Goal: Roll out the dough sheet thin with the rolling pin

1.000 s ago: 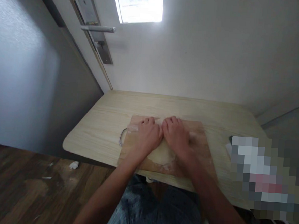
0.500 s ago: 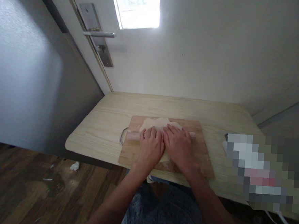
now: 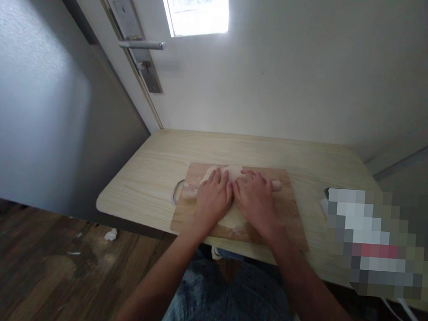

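A pale, flattened sheet of dough [image 3: 234,171] lies on a wooden cutting board [image 3: 292,224] and shows both beyond and in front of my hands. Across it runs a light rolling pin [image 3: 277,186], its right end a little farther from me than its left. My left hand [image 3: 214,194] is curved over the pin's middle, fingers pointing away. Beside it, thumbs close together, my right hand [image 3: 254,196] presses on the pin with bent fingers. Both hands cover the pin's centre and part of the dough.
The board rests on a light wood table [image 3: 139,175] against a white door with a metal handle [image 3: 143,44]. A metal loop [image 3: 176,192] sticks out from the board's left side. At the table's right is a pixelated item [image 3: 373,245]; a white cable hangs below.
Both hands have shifted slightly forward with the rolling pin, its right end more so. My right fingers are more bent, and less dough shows beyond them. The view has tilted slightly.
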{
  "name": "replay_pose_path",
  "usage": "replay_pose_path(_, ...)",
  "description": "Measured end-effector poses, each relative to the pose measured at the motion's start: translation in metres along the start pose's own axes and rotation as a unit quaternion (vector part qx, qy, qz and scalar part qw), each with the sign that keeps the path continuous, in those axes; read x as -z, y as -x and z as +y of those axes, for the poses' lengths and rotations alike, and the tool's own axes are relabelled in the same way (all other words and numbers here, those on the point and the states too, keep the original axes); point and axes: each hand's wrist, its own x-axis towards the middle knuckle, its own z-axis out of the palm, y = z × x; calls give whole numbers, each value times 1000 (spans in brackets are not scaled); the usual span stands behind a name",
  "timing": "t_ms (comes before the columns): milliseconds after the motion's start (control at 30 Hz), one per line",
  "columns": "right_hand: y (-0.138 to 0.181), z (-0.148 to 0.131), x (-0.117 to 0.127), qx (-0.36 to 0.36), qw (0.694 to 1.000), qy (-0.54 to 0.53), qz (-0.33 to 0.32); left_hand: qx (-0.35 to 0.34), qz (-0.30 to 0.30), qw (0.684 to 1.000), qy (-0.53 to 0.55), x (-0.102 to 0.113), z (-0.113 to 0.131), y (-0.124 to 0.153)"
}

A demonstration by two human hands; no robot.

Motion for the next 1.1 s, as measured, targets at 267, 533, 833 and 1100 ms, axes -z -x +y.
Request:
replay_pose_path(267, -31, -6, -3, -36, 999, 4, -4, -7, -56, 998, -7, 4, -17, -39)
replay_pose_path(533, 28, -8, -10, -20, 997, -61, 48, -8, 33, 999, -15, 0, 0, 17)
replay_pose_path(833, 52, 0, -11, 32, 997, -68, 29, -19, 48, 999, -7, -4, 3, 35)
replay_pose_path(1100, -60, 9, -21, -68, 995, -48, -51, 30, -14, 999, -2, -2, -16, -67)
